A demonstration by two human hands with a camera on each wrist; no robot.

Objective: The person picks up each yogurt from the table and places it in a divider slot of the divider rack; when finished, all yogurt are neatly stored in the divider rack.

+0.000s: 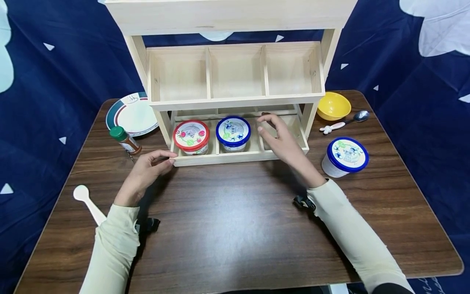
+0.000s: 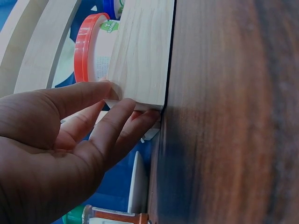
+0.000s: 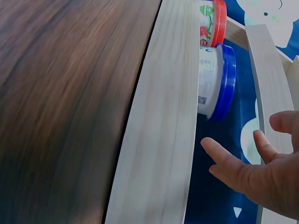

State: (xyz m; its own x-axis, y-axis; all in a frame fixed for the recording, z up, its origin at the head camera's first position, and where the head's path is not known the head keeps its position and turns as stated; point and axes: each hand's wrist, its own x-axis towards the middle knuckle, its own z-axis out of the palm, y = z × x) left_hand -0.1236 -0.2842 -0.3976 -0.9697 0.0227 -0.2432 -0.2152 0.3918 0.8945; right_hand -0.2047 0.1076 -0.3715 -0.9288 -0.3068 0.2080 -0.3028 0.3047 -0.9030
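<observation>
A two-tier wooden shelf stands at the back of the table. Its lower tray holds a red-lidded tub on the left and a blue-lidded tub in the middle. My left hand pinches the tray's front left corner between thumb and fingers, with the red-lidded tub just behind the rail. My right hand hovers with relaxed fingers over the empty right compartment and holds nothing. In the right wrist view its fingers spread beside the blue-lidded tub.
A second blue-lidded tub stands on the table at the right. A yellow bowl and a metal spoon lie behind it. On the left are a plate, a green-capped spice bottle and a white spoon.
</observation>
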